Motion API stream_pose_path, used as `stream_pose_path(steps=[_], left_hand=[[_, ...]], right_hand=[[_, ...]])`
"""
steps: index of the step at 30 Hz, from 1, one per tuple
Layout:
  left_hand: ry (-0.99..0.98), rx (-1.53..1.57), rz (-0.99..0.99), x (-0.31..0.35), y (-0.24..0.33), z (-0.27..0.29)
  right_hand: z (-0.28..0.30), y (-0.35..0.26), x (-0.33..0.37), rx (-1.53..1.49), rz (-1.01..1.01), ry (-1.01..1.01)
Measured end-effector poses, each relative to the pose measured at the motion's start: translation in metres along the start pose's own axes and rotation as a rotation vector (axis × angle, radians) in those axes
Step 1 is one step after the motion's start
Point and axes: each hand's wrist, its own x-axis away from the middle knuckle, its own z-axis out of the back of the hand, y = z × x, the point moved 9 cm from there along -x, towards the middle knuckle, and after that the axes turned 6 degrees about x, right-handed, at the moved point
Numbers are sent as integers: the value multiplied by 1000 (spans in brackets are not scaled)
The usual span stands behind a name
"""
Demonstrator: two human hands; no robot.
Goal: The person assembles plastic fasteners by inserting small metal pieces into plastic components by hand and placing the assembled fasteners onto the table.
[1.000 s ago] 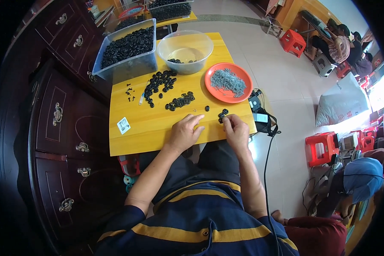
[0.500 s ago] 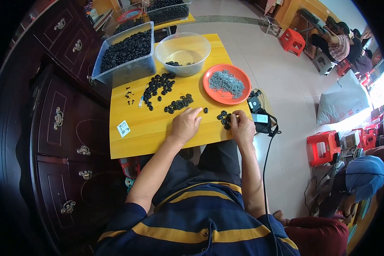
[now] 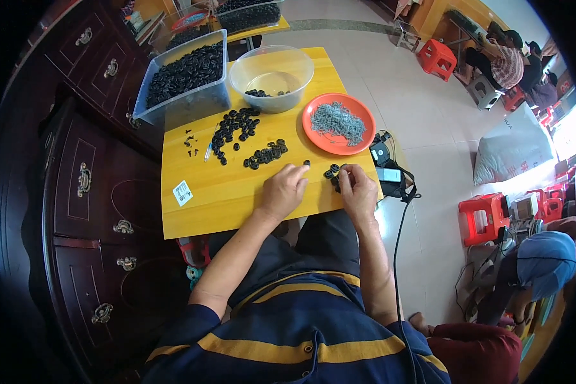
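My left hand (image 3: pixel 283 194) rests low over the yellow table, its index finger stretched out to a single small black oval piece (image 3: pixel 306 163); nothing shows between finger and thumb. My right hand (image 3: pixel 360 194) is bent down with thumb and fingers close together at a small cluster of black oval pieces (image 3: pixel 329 173). Whatever its fingertips pinch is hidden. Left of these lies a row of similar black pieces (image 3: pixel 265 154), with a looser pile of black pieces (image 3: pixel 232 127) beyond. An orange plate (image 3: pixel 340 151) heaped with small grey metal parts (image 3: pixel 339 121) stands beyond my right hand.
At the back of the yellow table (image 3: pixel 221 205) stand a bin (image 3: pixel 194 112) full of black pieces and a clear round bowl (image 3: pixel 274 64). A dark cabinet (image 3: pixel 102 166) borders the left. A black cable (image 3: pixel 400 256) hangs at the right. People and red stools (image 3: pixel 483 217) are farther right.
My left index finger has come right up to the single black piece. My right hand has shifted slightly left and its fingers cover part of the cluster.
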Motion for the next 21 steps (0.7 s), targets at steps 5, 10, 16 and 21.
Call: stream_pose_path(steps=[5, 10, 16, 21], left_hand=[[32, -60, 111, -2, -16, 17], [91, -72, 132, 0, -31, 35], [121, -111, 131, 3, -43, 48], [127, -137, 132, 1, -47, 48]], right_hand=[[-17, -19, -2, 107, 120, -22], [-53, -39, -11, 259, 216, -128], [-80, -44, -22, 413, 177, -231], [-90, -42, -27, 466, 200, -240]])
